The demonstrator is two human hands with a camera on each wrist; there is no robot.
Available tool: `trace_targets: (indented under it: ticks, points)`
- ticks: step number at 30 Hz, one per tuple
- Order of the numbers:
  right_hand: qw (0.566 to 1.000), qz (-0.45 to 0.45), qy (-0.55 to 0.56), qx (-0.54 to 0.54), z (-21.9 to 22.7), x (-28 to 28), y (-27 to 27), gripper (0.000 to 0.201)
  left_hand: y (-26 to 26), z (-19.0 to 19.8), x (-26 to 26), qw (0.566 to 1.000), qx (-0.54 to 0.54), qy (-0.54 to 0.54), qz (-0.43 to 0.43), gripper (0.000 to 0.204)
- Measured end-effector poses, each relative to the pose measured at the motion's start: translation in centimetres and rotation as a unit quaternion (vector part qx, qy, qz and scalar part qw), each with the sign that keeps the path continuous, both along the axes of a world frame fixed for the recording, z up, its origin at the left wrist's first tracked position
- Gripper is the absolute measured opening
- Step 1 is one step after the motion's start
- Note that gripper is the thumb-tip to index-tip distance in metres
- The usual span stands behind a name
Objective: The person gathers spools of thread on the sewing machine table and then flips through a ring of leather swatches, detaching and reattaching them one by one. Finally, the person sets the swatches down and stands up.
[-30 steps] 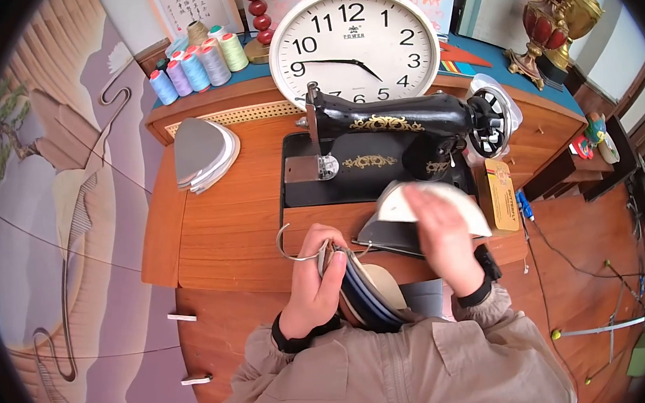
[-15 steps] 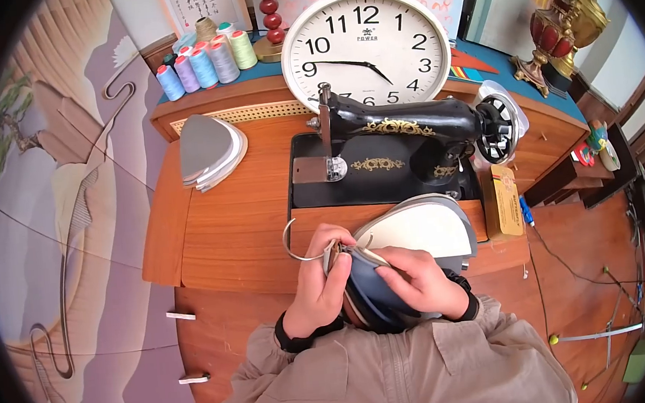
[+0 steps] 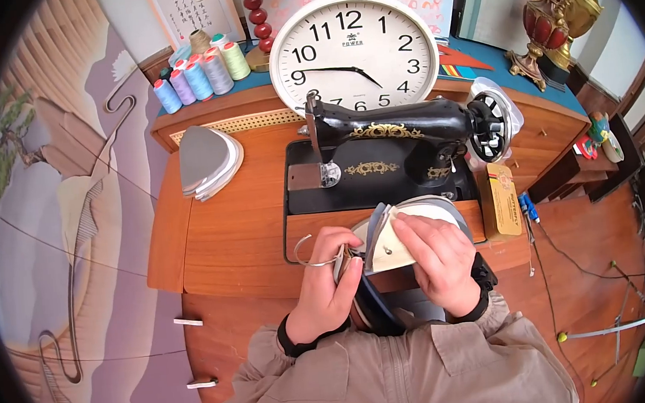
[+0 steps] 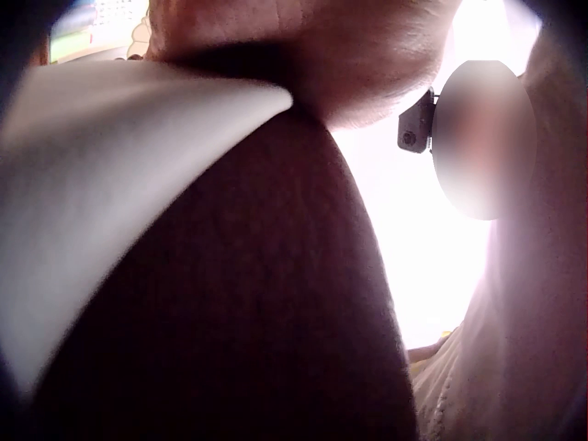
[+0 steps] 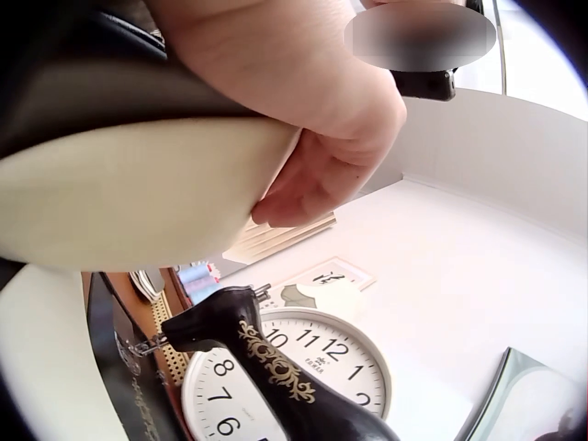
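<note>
My left hand point(image 3: 321, 285) grips a bundle of leaf-shaped swatches by its narrow end, close to an open metal ring point(image 3: 305, 254). Dark blue swatches point(image 3: 376, 307) hang below that hand, towards the jacket. With thumb and fingers my right hand point(image 3: 442, 260) pinches a few swatches, the front one cream point(image 3: 387, 255) with a small hole near its tip, and grey ones behind. In the right wrist view the cream swatch point(image 5: 138, 193) spreads out from the fingertips. A white swatch point(image 4: 101, 165) and a dark one point(image 4: 248, 294) fill the left wrist view.
A loose pile of white and grey swatches point(image 3: 448, 207) lies behind my right hand, before a black sewing machine point(image 3: 400, 123). Another pile point(image 3: 209, 159) sits at the table's left. A yellow box point(image 3: 502, 201) stands right; a clock point(image 3: 356, 47) and thread spools point(image 3: 199, 75) are behind.
My right hand first laid a white swatch on the right pile, then came back to the bundle. Now it holds cream and grey swatches up and away from the hanging ones.
</note>
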State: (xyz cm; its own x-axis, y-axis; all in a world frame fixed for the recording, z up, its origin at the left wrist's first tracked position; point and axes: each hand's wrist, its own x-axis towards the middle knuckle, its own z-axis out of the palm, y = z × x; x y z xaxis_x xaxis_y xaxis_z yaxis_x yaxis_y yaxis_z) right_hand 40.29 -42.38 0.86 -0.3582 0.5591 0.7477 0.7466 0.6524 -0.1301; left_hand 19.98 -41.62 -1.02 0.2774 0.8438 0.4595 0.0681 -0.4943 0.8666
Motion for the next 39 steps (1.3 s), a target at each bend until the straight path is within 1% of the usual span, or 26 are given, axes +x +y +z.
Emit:
trace_targets:
  ticks: [2,4,7,8,10,11,13,14,15,17,19,21,22,23,25,26,27,28,30,31,32,33,34,35,36,39]
  points:
    - [1.0,-0.005,-0.005,0.009,0.1,0.4,0.1,0.051,0.0,0.2,0.1,1.0,-0.008,0.008,-0.012,0.017]
    - [1.0,0.004,0.02,-0.008,0.0,0.8,0.4,0.051,0.2,0.5,0.1,0.997,-0.023,0.062,-0.038,0.012]
    - [0.998,0.018,0.035,-0.042,0.4,1.5,0.1,0.051,0.1,1.1,0.5,0.995,-0.055,0.068,-0.049,0.01]
    - [0.998,0.018,0.035,-0.042,0.8,1.7,-0.1,0.051,0.1,1.1,0.6,0.995,-0.055,0.069,-0.049,0.01]
    - [0.995,0.07,0.008,-0.064,1.5,2.1,-0.2,0.051,0.1,0.7,0.6,0.991,-0.127,0.018,-0.037,0.013]
    - [0.996,0.07,0.008,-0.064,1.3,2.3,-0.1,0.051,0.2,0.7,0.6,0.991,-0.126,0.018,-0.038,0.013]
    - [0.985,0.089,0.076,-0.126,0.9,2.6,-0.1,0.048,0.2,0.6,0.7,0.993,-0.087,0.026,-0.074,0.014]
    - [0.98,0.076,0.107,-0.147,1.1,2.8,-0.2,0.046,0.1,0.6,0.9,0.994,-0.074,0.028,-0.082,0.014]
    - [0.98,0.076,0.107,-0.148,1.2,2.8,-0.3,0.046,0.1,0.7,1.1,0.994,-0.074,0.027,-0.082,0.014]
    - [0.971,0.067,0.164,-0.159,1.4,2.6,-0.4,0.047,0.1,0.9,1.3,0.991,-0.066,0.035,-0.114,0.015]
    - [0.972,0.07,0.164,-0.151,1.5,2.2,-0.6,0.051,0.2,0.7,1.6,0.991,-0.059,0.029,-0.114,0.015]
    - [0.979,0.098,0.101,-0.146,1.9,1.8,-0.8,0.055,0.4,0.1,1.6,0.995,-0.064,0.004,-0.074,0.016]
    - [0.983,0.113,0.069,-0.13,2.1,1.8,-0.9,0.059,0.3,0.1,1.5,0.995,-0.064,0.003,-0.074,0.016]
    - [0.983,0.112,0.068,-0.13,2.1,1.8,-0.9,0.059,0.3,0.1,1.3,0.995,-0.066,0.001,-0.074,0.016]
    - [0.96,0.16,0.07,-0.218,2.1,1.8,-1.0,0.055,0.2,0.2,0.9,0.995,-0.07,-0.002,-0.074,0.017]
    - [0.946,0.175,0.101,-0.252,2.0,1.9,-0.8,0.047,0.1,0.3,0.8,0.996,-0.056,0.012,-0.072,0.016]
    - [0.946,0.175,0.099,-0.253,2.1,1.7,-0.8,0.047,0.1,0.4,0.6,0.996,-0.042,0.025,-0.069,0.016]
    - [0.945,0.137,0.143,-0.259,2.3,1.6,-0.8,0.042,0.2,0.4,0.5,0.997,-0.042,0.023,-0.068,0.016]
    - [0.941,0.057,0.214,-0.256,3.0,1.4,-0.9,0.036,0.4,0.3,0.1,0.993,-0.045,0.031,-0.103,0.015]
    - [0.967,0.014,0.192,-0.164,3.0,1.6,-0.6,0.037,0.3,0.3,-0.1,0.993,-0.045,0.029,-0.102,0.015]
    - [0.98,-0.031,0.17,-0.097,3.1,1.9,-0.4,0.04,0.2,0.2,-0.3,0.993,-0.086,0.003,-0.086,0.015]
    - [0.986,-0.076,0.146,-0.028,3.3,2.4,-0.2,0.043,0.2,0.2,-0.5,0.989,-0.126,-0.024,-0.069,0.014]
    - [0.99,-0.094,0.104,0.029,3.6,2.7,0.2,0.047,0.2,0.2,-0.7,0.989,-0.126,-0.025,-0.069,0.014]
    - [0.988,-0.111,0.062,0.086,3.8,2.9,0.7,0.051,0.2,0.2,-0.8,0.989,-0.136,-0.033,-0.049,0.016]
    - [0.989,-0.12,0.043,0.081,4.0,2.6,0.9,0.057,0.2,0.2,-1.0,0.988,-0.145,-0.041,-0.029,0.017]
    - [0.986,-0.153,-0.066,-0.015,0.4,1.6,2.1,0.052,0.6,-0.9,-1.4,0.992,-0.116,-0.056,-0.005,0.021]
